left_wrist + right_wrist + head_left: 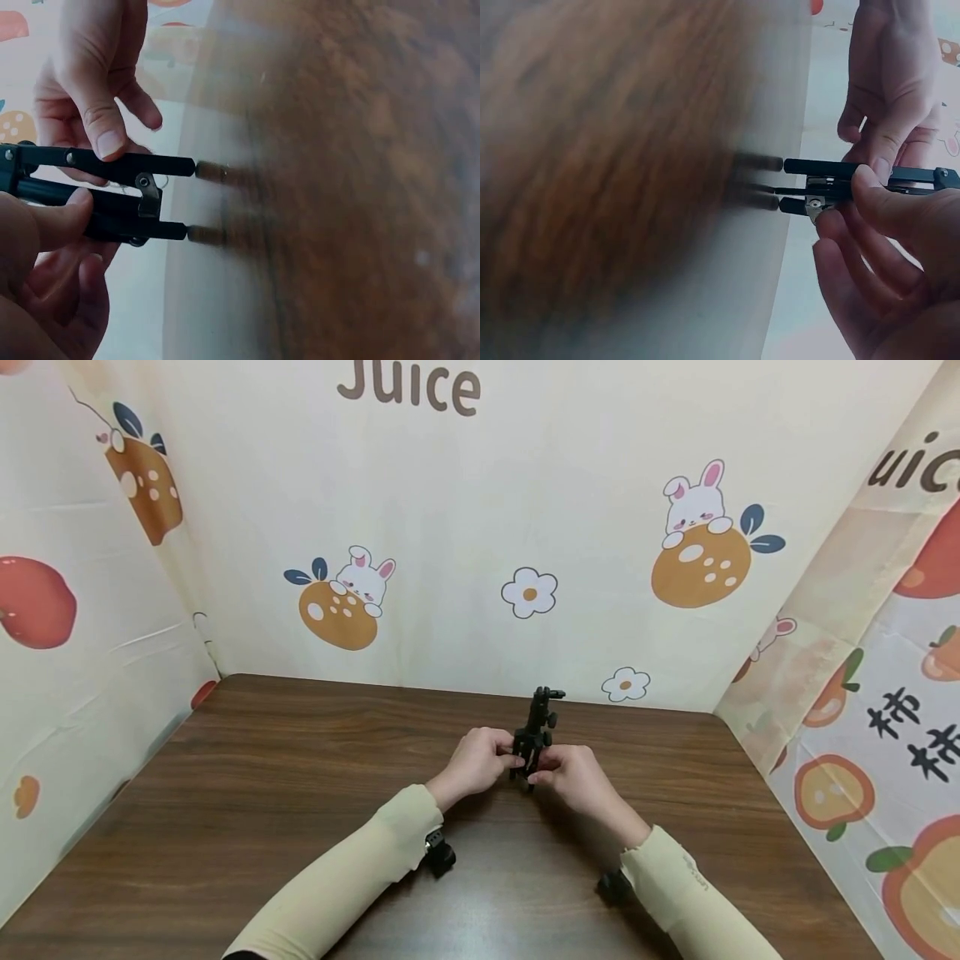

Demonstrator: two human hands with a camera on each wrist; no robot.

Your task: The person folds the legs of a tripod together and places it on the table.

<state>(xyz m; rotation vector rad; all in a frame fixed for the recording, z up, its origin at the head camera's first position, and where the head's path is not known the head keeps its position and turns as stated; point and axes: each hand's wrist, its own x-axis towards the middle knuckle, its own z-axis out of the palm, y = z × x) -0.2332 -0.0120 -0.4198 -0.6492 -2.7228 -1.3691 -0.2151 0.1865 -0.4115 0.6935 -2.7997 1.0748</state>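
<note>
A small black tripod (537,717) stands upright toward the back of the table, its legs close together and knobs along its upper part. From the left, my left hand (474,766) pinches a leg between thumb and fingers. My right hand (577,777) grips another leg from the right side. In the left wrist view the tripod legs (169,164) lie nearly parallel, joined by a metal brace (150,196). The right wrist view shows the leg tips (793,166) at the tabletop, with my right thumb (885,202) against the legs.
The dark wood-grain table (315,860) has a glossy surface that reflects the legs. Behind it hangs a printed curtain (450,510), with more printed cloth (885,718) on the right side. Black wrist cameras (440,856) sit under both sleeves, close to the tabletop.
</note>
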